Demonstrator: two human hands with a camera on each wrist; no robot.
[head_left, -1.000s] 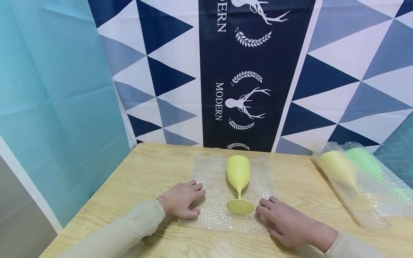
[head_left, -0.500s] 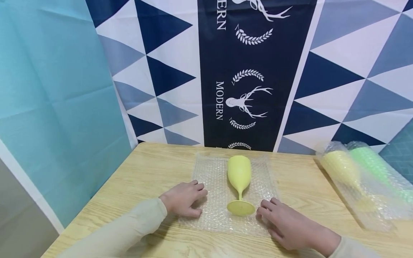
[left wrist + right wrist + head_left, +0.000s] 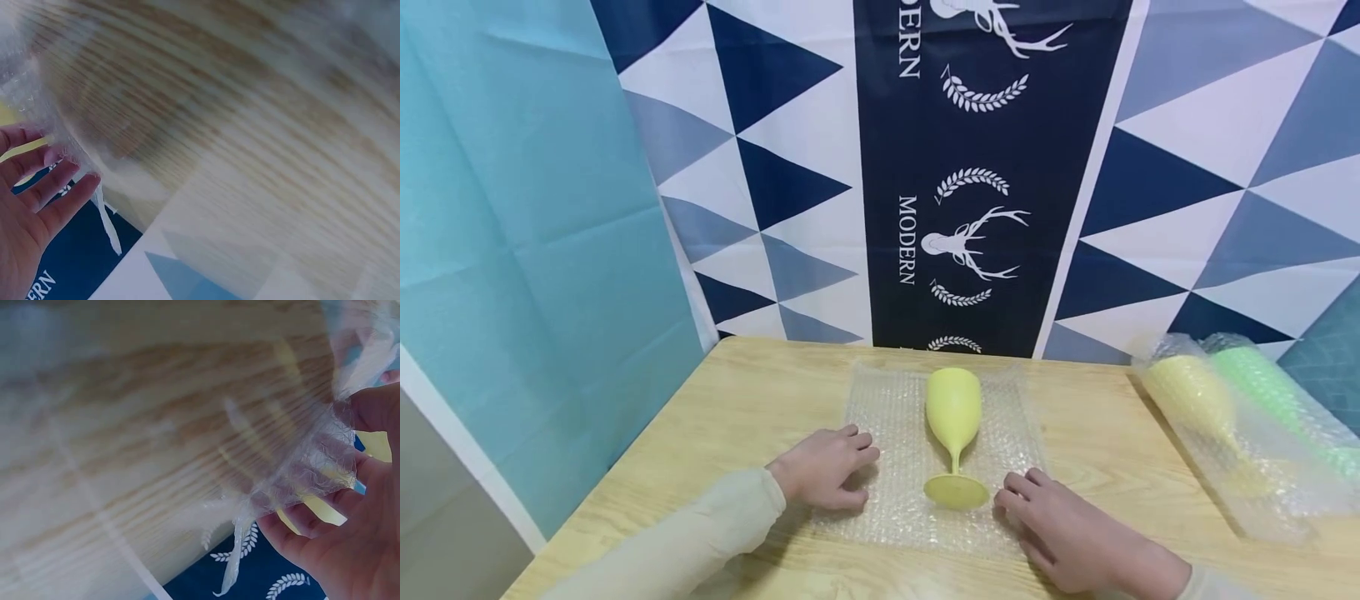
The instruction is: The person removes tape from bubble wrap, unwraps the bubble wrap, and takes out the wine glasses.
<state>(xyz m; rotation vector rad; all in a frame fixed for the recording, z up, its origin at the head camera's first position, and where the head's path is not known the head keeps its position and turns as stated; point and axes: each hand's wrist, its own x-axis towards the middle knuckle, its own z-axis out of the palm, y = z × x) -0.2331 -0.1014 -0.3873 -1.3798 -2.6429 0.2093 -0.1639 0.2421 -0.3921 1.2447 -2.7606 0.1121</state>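
Observation:
A yellow plastic goblet (image 3: 953,408) lies on its side on a sheet of clear bubble wrap (image 3: 895,483), its foot toward me. My left hand (image 3: 826,468) rests at the left edge of the sheet, fingers loosely spread over the wrap. By the right edge, close to the goblet's foot, my right hand (image 3: 1067,525) touches the sheet with its fingers loosely bent. Both wrist views show fingers along the wrap's crinkled edge, with the left hand (image 3: 37,194) and the right hand (image 3: 350,519) partly cut off by the frame.
Two wrapped goblets, a pale yellow one (image 3: 1195,396) and a green one (image 3: 1258,383), lie in bubble wrap at the right of the wooden table (image 3: 745,400). A patterned curtain (image 3: 805,167) hangs behind, and a teal cloth (image 3: 535,208) at the left.
The view tilts very slightly. Both hands, the goblet and the bubble wrap stay in nearly the same places.

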